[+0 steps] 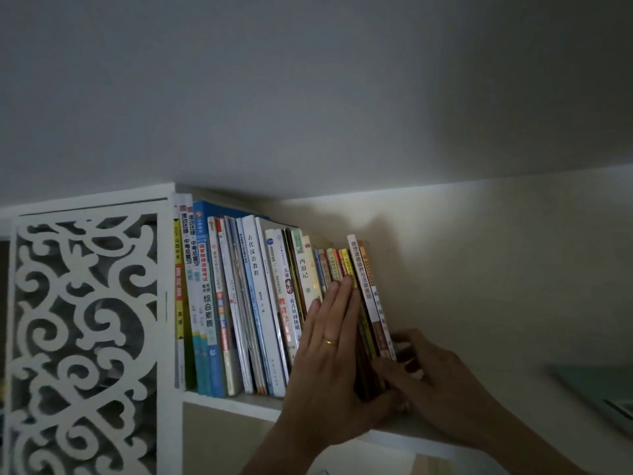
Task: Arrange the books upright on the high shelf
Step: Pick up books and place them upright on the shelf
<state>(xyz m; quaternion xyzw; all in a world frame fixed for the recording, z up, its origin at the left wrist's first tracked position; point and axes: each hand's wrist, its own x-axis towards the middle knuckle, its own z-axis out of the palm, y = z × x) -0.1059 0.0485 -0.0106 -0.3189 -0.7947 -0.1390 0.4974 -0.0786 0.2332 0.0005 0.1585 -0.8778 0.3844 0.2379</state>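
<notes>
A row of paperbacks (260, 303) stands on the high shelf (236, 404), a flat white board tucked just under the ceiling, and every spine leans a little toward the carved side panel (85, 337), a white sheet cut through with curling scrollwork. Hard against that panel come the tallest books, glossy spines in yellow, white and blue with bold printed characters; farther from it the spines grow thinner and shorter, ending in a tight pack of slim volumes (368, 303) in red, yellow, orange and white. The left hand (329, 358) lies flat on the fronts of those thin spines, fingers straight and pressed together, pointing up, a smooth gold ring (330, 340) on one finger; it grips nothing, only pushes. The right hand (435, 382) is at the outer end of the row, the side farthest from the panel, with its fingers bent round the lower edge of the last slim books and its fingertips on their covers; the light is dim there, so how firmly it pinches is hard to judge. Beyond that hand, well away from the panel, something flat and pale green (596, 392) lies blurred at the edge of sight. The wall behind is plain matte cream.
</notes>
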